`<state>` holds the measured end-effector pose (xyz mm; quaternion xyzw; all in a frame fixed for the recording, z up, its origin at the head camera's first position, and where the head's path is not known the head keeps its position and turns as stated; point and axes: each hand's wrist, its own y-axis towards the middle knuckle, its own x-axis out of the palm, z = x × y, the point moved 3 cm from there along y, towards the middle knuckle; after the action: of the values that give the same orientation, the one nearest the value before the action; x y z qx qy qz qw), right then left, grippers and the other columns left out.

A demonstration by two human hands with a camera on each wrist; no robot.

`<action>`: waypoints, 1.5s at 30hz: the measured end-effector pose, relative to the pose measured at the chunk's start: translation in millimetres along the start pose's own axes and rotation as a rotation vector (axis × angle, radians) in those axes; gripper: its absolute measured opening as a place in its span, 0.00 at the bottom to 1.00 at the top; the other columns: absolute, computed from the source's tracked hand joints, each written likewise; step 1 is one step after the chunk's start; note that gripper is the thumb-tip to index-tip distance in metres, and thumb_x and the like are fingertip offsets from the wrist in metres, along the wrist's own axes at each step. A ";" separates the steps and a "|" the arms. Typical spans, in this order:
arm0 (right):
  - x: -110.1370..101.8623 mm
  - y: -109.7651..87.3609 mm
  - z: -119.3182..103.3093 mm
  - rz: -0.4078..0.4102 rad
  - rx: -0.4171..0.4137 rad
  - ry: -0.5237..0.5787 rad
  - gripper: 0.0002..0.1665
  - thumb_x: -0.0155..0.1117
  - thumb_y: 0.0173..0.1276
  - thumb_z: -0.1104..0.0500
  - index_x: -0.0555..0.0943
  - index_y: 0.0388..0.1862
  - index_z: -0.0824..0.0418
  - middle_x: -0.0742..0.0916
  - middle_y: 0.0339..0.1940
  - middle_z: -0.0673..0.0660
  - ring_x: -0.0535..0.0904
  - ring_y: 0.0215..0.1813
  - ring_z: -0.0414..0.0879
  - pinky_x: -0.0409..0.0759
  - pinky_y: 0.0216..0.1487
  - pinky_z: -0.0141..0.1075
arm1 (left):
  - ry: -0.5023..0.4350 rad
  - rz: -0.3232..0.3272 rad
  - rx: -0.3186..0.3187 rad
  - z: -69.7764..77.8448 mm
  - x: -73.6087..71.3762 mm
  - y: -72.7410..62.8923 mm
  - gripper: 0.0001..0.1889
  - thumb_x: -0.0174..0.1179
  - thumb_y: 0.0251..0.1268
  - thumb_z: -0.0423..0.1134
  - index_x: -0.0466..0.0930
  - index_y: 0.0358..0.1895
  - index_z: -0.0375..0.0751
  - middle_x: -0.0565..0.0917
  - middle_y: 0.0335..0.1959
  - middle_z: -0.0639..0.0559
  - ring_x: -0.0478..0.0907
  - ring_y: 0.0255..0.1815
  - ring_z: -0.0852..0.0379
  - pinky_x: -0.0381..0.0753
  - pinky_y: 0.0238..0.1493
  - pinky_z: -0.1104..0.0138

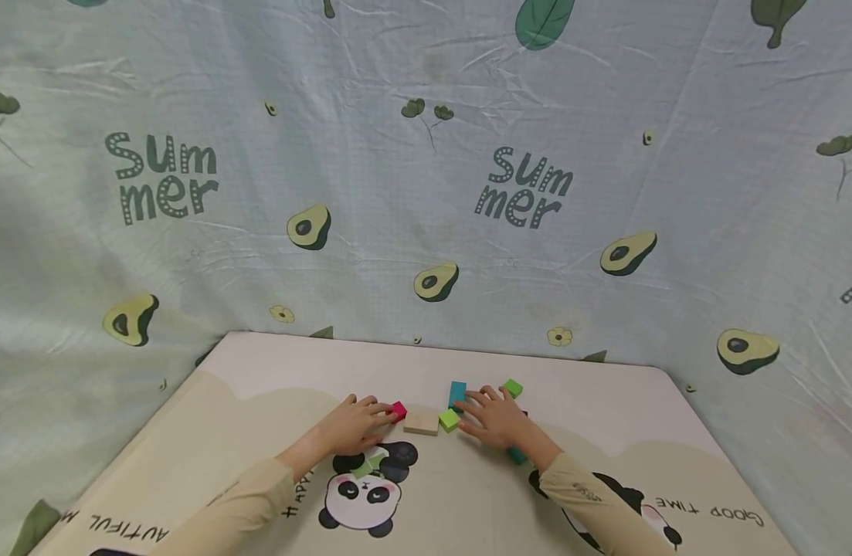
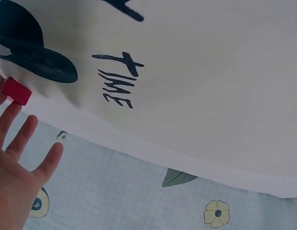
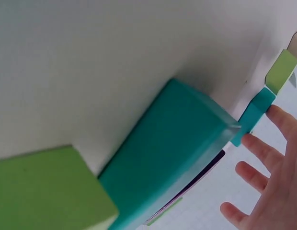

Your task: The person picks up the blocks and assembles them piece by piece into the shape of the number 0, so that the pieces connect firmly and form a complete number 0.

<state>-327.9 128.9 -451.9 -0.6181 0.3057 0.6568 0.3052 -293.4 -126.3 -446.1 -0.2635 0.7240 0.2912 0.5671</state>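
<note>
In the head view my left hand (image 1: 358, 425) reaches in from the left, its fingertips at a small red block (image 1: 398, 411). The left wrist view shows fingertips against that red block (image 2: 17, 91), the other fingers spread. A natural wood block (image 1: 421, 423) lies just right of it, followed by a light green block (image 1: 449, 420). My right hand (image 1: 498, 421) is spread palm down beside that green block and a blue block (image 1: 457, 394). In the right wrist view two fingertips touch the blue block (image 3: 256, 112).
Another green block (image 1: 512, 388) lies beyond the right hand. A teal block (image 1: 517, 455) is partly hidden under the right wrist, and a dark purple piece (image 3: 201, 173) shows beside it. The pale tabletop (image 1: 273, 386) with printed pandas ends at a patterned cloth (image 1: 370, 255).
</note>
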 end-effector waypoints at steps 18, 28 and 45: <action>-3.8 -4.4 -0.8 0.004 -0.011 0.009 0.28 0.40 0.68 0.41 0.67 0.63 0.50 0.71 0.64 0.54 0.66 0.60 0.54 0.58 0.58 0.60 | 0.017 -0.002 -0.006 0.1 2.0 0.1 0.21 0.53 0.60 0.49 0.72 0.57 0.50 0.76 0.54 0.53 0.71 0.53 0.52 0.73 0.49 0.52; -0.9 -5.4 1.2 0.004 -0.006 0.014 0.29 0.40 0.68 0.39 0.66 0.63 0.49 0.71 0.65 0.53 0.66 0.60 0.52 0.57 0.59 0.59 | 0.012 0.006 -0.006 0.6 1.2 -0.3 0.21 0.54 0.59 0.48 0.72 0.56 0.50 0.77 0.54 0.52 0.72 0.53 0.52 0.73 0.49 0.52; 5.6 -4.5 3.0 0.004 -0.014 0.010 0.29 0.38 0.68 0.39 0.64 0.64 0.47 0.69 0.66 0.52 0.65 0.60 0.52 0.56 0.59 0.60 | -0.011 -0.012 -0.014 1.2 -0.7 -0.1 0.22 0.54 0.58 0.48 0.72 0.57 0.49 0.77 0.55 0.51 0.71 0.54 0.50 0.73 0.50 0.51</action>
<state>-326.6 134.1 -457.5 -0.6228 0.3038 0.6565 0.2979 -292.3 -125.4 -445.7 -0.2703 0.7172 0.2941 0.5710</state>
